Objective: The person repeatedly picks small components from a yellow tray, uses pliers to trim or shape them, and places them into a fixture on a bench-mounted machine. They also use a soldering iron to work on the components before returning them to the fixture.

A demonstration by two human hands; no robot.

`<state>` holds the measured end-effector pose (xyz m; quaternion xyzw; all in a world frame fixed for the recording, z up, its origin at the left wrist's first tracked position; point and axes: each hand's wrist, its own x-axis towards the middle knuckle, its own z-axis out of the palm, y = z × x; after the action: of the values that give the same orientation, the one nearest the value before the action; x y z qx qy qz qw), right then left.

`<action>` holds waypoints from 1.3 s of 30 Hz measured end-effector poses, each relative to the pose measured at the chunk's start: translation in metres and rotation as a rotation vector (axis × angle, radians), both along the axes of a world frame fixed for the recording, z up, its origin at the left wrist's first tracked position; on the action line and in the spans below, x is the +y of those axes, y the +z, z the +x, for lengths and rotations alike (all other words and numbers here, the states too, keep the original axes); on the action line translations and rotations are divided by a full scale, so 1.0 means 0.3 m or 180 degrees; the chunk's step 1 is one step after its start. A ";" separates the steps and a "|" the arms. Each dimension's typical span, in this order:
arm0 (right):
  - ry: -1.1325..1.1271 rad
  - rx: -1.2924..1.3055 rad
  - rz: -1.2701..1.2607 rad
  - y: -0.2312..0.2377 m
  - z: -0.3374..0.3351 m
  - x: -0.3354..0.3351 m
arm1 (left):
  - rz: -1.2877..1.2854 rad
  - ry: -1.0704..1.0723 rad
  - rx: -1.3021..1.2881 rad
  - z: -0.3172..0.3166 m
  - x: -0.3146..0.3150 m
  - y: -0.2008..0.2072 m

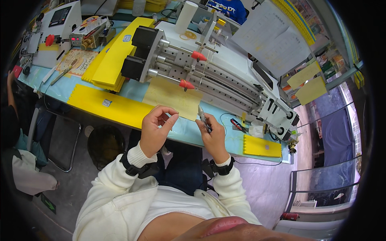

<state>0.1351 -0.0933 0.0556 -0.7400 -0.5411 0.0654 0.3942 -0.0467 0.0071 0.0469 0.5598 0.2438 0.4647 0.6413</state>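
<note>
My left hand [156, 129] is held over the front edge of the table, fingers curled and thumb close to the index fingertip. Whatever it pinches, if anything, is too fine to make out. My right hand [213, 134] is closed around small pliers [202, 115] with a grey tapered tip pointing up and away from me. Beneath and beyond both hands lies a pale yellow sheet [173, 97]. Just past it stands a metal rail machine [217, 80] with black motors and two red clips [186, 84] on its rods.
A long yellow strip [108, 105] lies along the table edge at left, beside a yellow stack [120, 52]. Red-handled cutters [238, 125] and a yellow pad [262, 146] lie at right. Another person's arm [11, 90] shows at far left. Papers [273, 40] hang at back right.
</note>
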 end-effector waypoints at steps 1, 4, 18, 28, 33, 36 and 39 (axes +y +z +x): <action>0.0005 0.0045 0.0122 -0.005 0.000 0.002 | -0.0030 -0.0032 -0.0088 0.000 0.000 0.000; 0.0024 0.0266 0.0322 -0.016 0.004 0.003 | -0.0149 -0.0016 -0.0137 0.003 -0.006 0.004; -0.0012 0.0326 0.1110 0.028 0.018 0.003 | -0.0054 -0.0023 0.0006 0.033 -0.030 0.019; -0.0061 0.0524 0.1292 0.109 0.042 0.005 | -0.0068 -0.0012 0.0137 0.045 -0.029 0.022; 0.0091 0.0668 0.1563 0.157 0.058 0.045 | 0.0075 -0.0002 0.0112 0.050 -0.013 0.046; 0.0122 0.0569 0.1562 0.190 0.072 0.053 | 0.0156 0.0042 0.0064 0.056 -0.006 0.061; 0.0285 0.0790 0.1660 0.200 0.069 0.066 | 0.0181 0.0028 0.0017 0.057 -0.008 0.074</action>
<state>0.1557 -0.0735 0.1154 -0.5753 -0.5195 0.0314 0.6310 -0.0297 0.0049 0.0689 0.5779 0.2346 0.4728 0.6224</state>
